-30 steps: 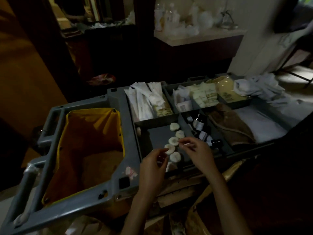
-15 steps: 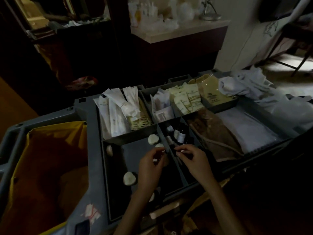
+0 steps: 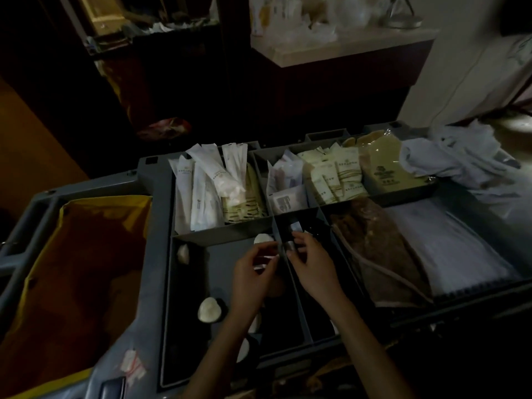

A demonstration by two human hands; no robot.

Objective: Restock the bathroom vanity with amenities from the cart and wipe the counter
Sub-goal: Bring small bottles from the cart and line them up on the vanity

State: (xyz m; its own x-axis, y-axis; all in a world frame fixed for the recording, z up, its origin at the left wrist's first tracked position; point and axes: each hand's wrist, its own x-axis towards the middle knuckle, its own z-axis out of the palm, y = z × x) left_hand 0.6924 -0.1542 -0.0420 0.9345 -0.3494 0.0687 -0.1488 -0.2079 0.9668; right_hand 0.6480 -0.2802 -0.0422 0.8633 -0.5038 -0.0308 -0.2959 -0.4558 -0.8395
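On my feed the left grip [image 3: 253, 280] and right grip [image 3: 313, 272] are bare, as are the forearms [image 3: 221, 349]; dimness hides finer detail.

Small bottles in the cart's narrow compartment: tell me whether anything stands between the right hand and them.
Nothing visible does: the right hand hangs directly over the narrow compartment, fingertips at the small bottles. Whether it holds one is unclear.

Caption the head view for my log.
Left hand holds a small white item; right hand reaches into the grey cart tray.

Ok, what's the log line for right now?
where: cart tray | left hand pinches small white item | right hand at bottle compartment, grip unclear
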